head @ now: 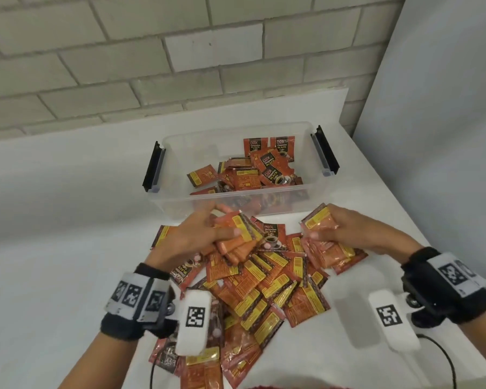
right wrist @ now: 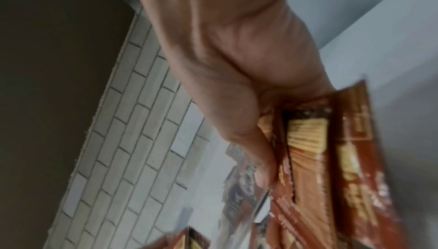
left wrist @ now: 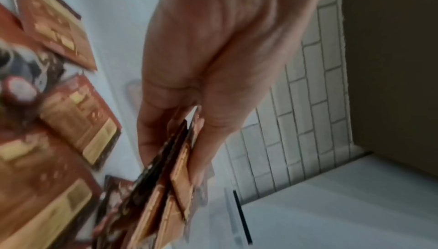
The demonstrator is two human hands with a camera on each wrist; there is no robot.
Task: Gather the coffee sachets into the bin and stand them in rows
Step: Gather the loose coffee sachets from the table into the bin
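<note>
Fingers of both hands clamp sachet bundles (head: pixel 237 234), long axes slanting binward (head: pixel 292 203).

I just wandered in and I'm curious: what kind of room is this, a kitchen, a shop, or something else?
Probably a plain workroom or recording setup, not a kitchen. A bare white table stands against a painted brick wall, holding only a clear plastic bin and a heap of coffee sachets; both wrists wear marker-tagged cameras.

Orange sachets (head: pixel 253 287) heaped by clear bin (head: pixel 236 200), some inside.
</note>
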